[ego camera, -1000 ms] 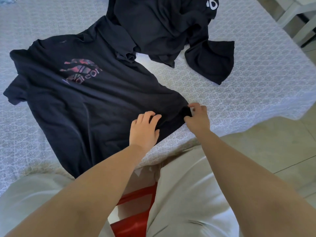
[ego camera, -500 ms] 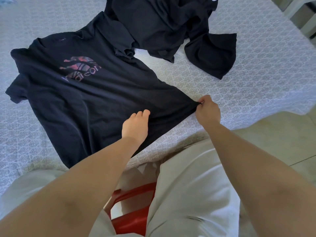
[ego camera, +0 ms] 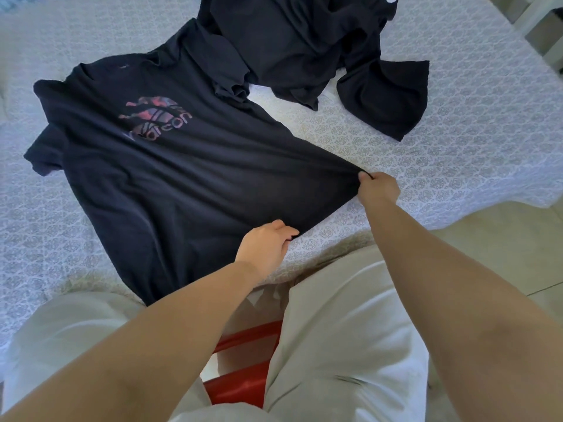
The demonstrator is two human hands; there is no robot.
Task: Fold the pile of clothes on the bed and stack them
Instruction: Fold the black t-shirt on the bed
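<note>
A dark navy T-shirt [ego camera: 170,178] with a reddish chest logo lies spread face up on the bed, its neck toward the far left. My right hand [ego camera: 379,187] pinches the shirt's right hem corner and holds it taut. My left hand [ego camera: 265,248] grips the hem edge nearer to me, fingers curled onto the fabric. A crumpled pile of black clothes [ego camera: 307,47] lies at the far side, overlapping the shirt's upper sleeve.
The bed wears a white patterned cover [ego camera: 475,141]; its near edge runs just in front of my lap. A red chair seat [ego camera: 243,382] shows between my legs. Tiled floor [ego camera: 515,254] lies at right, and white furniture [ego camera: 545,28] stands at the far right corner.
My right hand pulled the hem corner outward to the right, stretching the hem flat. My left hand went from resting flat on the shirt to gripping the hem edge.
</note>
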